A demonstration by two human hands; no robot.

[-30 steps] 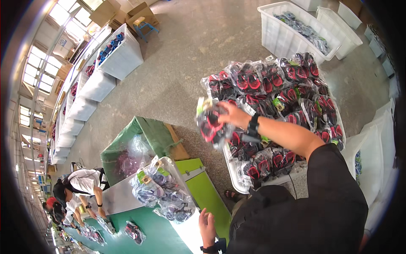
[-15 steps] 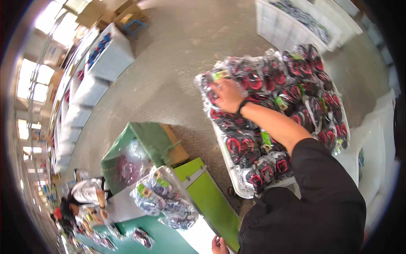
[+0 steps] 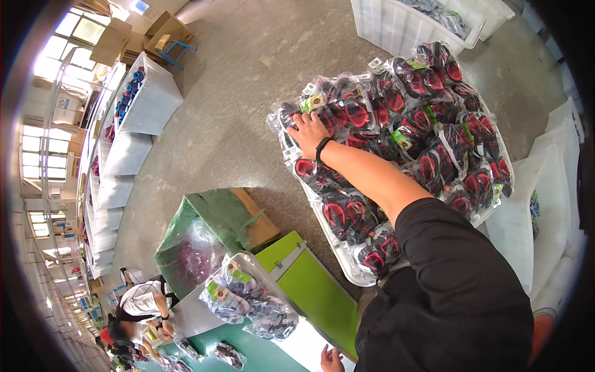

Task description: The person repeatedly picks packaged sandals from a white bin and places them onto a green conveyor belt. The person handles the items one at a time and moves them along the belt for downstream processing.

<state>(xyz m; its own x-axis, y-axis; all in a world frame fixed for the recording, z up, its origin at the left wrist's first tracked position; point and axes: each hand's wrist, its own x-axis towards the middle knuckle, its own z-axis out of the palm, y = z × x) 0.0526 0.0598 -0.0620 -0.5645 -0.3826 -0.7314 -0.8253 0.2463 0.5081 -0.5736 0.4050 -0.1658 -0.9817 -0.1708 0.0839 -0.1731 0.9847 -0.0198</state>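
My right hand [image 3: 308,132], with a black band on the wrist, lies flat with fingers spread on a clear bag of red and black shoes [image 3: 347,111]. That bag tops a heap of like bags filling a white bin [image 3: 338,251]. It grips nothing. My left hand [image 3: 331,359] shows only partly at the bottom edge, fingers apart, resting on a pale tabletop [image 3: 304,344] and holding nothing. A clear bag of grey and blue shoes [image 3: 248,297] lies on the table to the left of that hand.
A green panel [image 3: 310,285] and a green-lined carton [image 3: 211,229] with bagged items stand by the table. White bins [image 3: 152,99] line the left wall; more white bins [image 3: 403,25] stand at the top. Another person [image 3: 142,307] bends over the table at lower left.
My right hand carried a bag of red and black shoes onto the heap, set it down, and now lies flat on it. The view has swung toward the bin.
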